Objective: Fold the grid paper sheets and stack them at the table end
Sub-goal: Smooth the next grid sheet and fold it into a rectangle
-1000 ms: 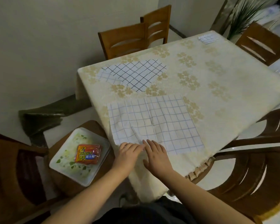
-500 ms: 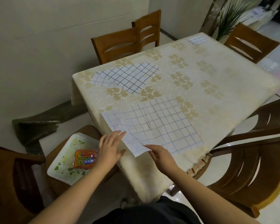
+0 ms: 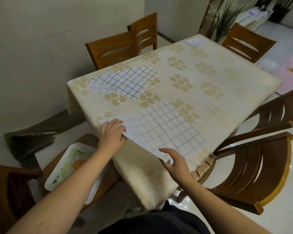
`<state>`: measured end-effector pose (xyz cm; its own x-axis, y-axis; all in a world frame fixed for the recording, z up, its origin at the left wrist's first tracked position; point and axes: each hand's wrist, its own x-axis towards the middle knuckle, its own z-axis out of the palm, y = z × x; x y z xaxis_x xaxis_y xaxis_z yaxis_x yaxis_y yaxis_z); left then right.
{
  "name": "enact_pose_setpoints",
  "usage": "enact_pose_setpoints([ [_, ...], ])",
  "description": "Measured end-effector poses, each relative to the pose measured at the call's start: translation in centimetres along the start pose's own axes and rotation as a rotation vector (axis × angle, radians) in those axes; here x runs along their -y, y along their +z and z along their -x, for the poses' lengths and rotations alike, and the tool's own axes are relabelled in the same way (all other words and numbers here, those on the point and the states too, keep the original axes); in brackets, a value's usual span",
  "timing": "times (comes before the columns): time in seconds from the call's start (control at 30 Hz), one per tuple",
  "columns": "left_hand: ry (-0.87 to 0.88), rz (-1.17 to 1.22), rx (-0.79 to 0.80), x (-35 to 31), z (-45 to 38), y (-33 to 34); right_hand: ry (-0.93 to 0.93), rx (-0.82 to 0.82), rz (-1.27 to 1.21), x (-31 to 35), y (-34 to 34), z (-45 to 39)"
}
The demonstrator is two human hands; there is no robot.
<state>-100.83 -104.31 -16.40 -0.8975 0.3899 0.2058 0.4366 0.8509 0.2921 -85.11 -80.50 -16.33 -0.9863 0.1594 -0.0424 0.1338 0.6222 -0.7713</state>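
the right hand [image 3: 175,162] pinches the near corner of the blue grid sheet [image 3: 161,127] at the table's [image 3: 227,92] near edge, and the left hand [image 3: 111,135] grips its left corner. an uneven lift could skew the fold. further off lie the black grid sheet [image 3: 130,81], then the folded stack [image 3: 195,42].

Around my tabletop: chairs, a tray, a plant.

Wooden chairs [image 3: 115,49] ring the floral-clothed tabletop [image 3: 227,92]. To my left a white tray [image 3: 64,168] lies on a chair seat, an orange packet [image 3: 79,164] on it. A spiky green plant [image 3: 227,19] stands beyond the far corner, and a pink mat [image 3: 289,73] lies on the floor at right.
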Motion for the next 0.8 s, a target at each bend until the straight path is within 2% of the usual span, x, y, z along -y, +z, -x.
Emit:
enact_pose_setpoints([
  [0.13, 0.034, 0.005, -0.170, -1.3, -0.1, -1.5, 0.003, -0.127, -0.080, 0.4, -0.2, 0.0],
  [0.27, 0.080, -0.002, -0.288, -3.1, -0.5, -2.4, 0.088, -0.072, -0.106, -0.5, -0.3, 0.5],
  [0.43, 0.093, -0.020, -0.238, -5.2, -2.5, -1.9, 0.182, -0.090, -0.230, -0.8, -2.0, 0.4],
  [0.7, 0.181, -0.020, -0.098, -9.4, -7.9, 1.4, 0.310, -0.089, -0.265, -4.3, -4.6, -0.9],
  [0.8, 0.209, -0.043, -0.042, -11.5, -10.4, 3.4, 0.411, -0.114, -0.260, -6.2, -5.5, -1.8],
])
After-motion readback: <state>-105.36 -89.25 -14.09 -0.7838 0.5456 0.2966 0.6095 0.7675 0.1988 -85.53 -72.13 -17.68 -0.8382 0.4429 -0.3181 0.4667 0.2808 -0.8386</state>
